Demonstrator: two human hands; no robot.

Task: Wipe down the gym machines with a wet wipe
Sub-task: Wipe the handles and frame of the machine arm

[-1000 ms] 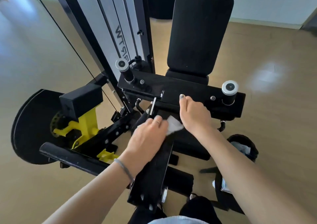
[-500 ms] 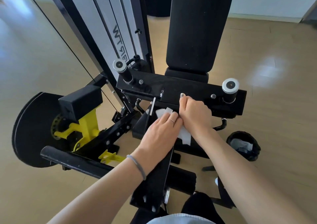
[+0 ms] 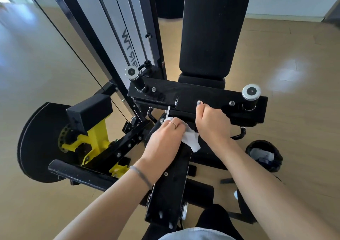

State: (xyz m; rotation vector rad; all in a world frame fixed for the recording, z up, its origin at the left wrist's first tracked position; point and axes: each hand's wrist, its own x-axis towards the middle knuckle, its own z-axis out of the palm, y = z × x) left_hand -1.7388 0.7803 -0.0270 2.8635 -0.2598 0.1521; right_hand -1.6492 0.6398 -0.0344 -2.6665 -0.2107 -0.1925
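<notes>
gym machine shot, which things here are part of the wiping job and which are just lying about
In the job:
wet wipe
left hand pressing it down
right hand on the crossbar
black arm being wiped

Lying about:
bin with a black liner
back pad
yellow bracket

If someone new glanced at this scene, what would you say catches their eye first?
Two bare hands meet at the centre of a black gym machine: the left hand presses a white wet wipe onto its arm, and the right hand grips the crossbar. Bright yellow brackets stand out lower left, and a tall black back pad rises behind.
</notes>
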